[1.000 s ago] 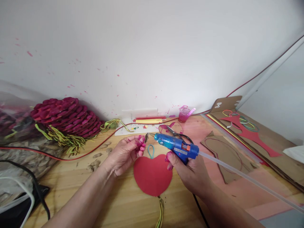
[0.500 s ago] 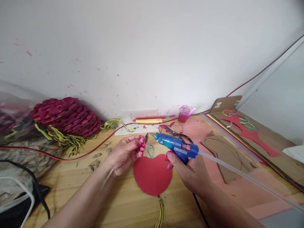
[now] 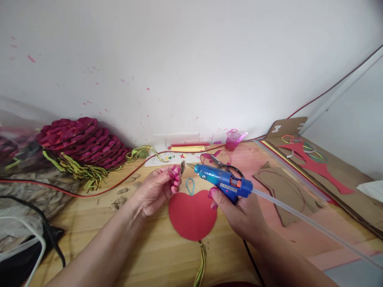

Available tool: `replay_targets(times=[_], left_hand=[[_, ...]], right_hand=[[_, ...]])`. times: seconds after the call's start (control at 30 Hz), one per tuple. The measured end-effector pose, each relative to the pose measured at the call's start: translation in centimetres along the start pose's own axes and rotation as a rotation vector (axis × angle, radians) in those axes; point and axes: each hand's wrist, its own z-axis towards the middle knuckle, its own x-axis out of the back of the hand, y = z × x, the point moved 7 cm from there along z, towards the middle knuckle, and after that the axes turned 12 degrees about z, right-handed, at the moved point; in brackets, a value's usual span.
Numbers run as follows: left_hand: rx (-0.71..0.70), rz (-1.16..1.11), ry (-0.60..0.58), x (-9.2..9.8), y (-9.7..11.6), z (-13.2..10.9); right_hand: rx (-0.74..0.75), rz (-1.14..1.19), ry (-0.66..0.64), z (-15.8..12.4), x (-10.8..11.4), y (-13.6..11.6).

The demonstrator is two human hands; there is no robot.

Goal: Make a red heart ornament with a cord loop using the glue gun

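Observation:
My left hand point(image 3: 160, 187), its fingertips stained pink, pinches a small brown shell-like piece point(image 3: 182, 167). My right hand point(image 3: 239, 215) is wrapped round a blue glue gun point(image 3: 223, 179). The gun's nozzle points left at the piece, with a narrow gap between them. A long clear glue stick point(image 3: 299, 216) sticks out of the gun's back. Below both hands, a red apple-shaped cutout point(image 3: 193, 217) lies flat on the wooden table. It has a teal loop point(image 3: 190, 186) at the top and a yellow-green tassel point(image 3: 200, 267) at the bottom.
Scissors point(image 3: 223, 164) lie behind the gun, near a cup of pink paint point(image 3: 232, 140). Tasselled magenta scaly pieces point(image 3: 83, 141) are stacked at left, above a bag of brown shells point(image 3: 26, 211). A red cord point(image 3: 119, 185) crosses the table. Cut cardboard point(image 3: 287, 195) lies right.
The nozzle and the small brown piece have come apart; they were touching or nearly so. My left hand has shifted slightly left, and the glue gun slightly right.

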Motion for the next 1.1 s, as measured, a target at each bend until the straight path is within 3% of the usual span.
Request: replay_targets(times=[0.23, 1.1], left_hand=[[-0.028, -0.023, -0.005, 0.2, 0.4, 0.2], [-0.027, -0.014, 0.008, 0.3, 0.2, 0.2]], right_hand=[[0.014, 0.010, -0.134, -0.4, -1.0, -0.6], [0.029, -0.082, -0.152, -0.5, -1.1, -0.7]])
